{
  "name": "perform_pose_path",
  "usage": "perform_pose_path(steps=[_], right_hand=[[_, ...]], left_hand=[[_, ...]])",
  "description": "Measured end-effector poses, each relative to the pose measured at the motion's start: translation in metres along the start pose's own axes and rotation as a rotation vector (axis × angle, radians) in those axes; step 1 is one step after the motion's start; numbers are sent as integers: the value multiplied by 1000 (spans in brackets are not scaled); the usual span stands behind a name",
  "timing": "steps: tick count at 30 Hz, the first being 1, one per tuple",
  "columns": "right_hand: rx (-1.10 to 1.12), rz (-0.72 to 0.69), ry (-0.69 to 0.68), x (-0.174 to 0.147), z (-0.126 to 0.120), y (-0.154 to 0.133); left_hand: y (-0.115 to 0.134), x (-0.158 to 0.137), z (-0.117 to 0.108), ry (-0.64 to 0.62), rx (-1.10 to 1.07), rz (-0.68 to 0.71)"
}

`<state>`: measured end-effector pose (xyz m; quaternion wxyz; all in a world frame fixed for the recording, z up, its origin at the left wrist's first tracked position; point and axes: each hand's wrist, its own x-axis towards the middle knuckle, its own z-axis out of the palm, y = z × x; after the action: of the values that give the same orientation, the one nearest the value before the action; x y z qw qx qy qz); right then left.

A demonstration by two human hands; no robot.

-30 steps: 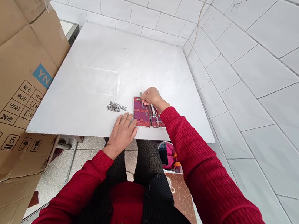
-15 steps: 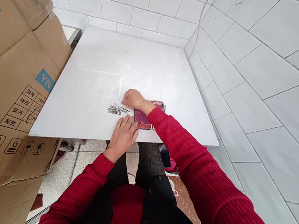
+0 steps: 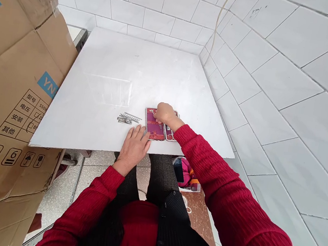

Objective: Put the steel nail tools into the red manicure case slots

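An unfolded manicure case [image 3: 154,129] with a purple and red lining lies near the table's front edge. A row of loops crosses its left half, and metal tools sit in the right half. Over the case is my right hand [image 3: 165,113], fingers pinched together and pointing down at the lining; what they hold is hidden. My left hand [image 3: 133,147] rests flat with fingers stretched out, its thumb at the case's lower left corner. Just beyond its fingertips lies a small pile of metal nail tools [image 3: 129,118], nail clippers [image 3: 124,121] among them.
The white table [image 3: 109,57] meets tiled walls at the back and right. Tall cardboard boxes [image 3: 19,76] stand along the left side. A thin cable [image 3: 216,28] hangs in the far corner. Below the table's right front is a container with pink things [image 3: 186,173].
My right hand has moved right, from beside the metal nail tools to over the manicure case, uncovering the case's left half. My left hand stays in about the same place.
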<state>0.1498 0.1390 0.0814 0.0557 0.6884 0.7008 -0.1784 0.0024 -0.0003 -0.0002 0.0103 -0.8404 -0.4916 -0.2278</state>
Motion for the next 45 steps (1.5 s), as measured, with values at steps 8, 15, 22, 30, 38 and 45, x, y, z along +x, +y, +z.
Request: perform_pose_path(steps=[8,15,22,30,38,45], right_hand=[[163,61,-18,-1,-1,3],[308,6,12,3,-4,9],[215,-183,117,20,-11,-12],[26,-339,-34,13,3,-76],[80,-242,123,6,-15,-39],[-98,8,99,-3,-20,18]], left_hand=[[0,-1,1,8,18,3],[-1,-1,3,10,26,7],[-1,-2,4,12,32,6],[-2,-1,3,24,14,4],[-1,0,2,12,14,7],[-2,0,2,3,22,14]])
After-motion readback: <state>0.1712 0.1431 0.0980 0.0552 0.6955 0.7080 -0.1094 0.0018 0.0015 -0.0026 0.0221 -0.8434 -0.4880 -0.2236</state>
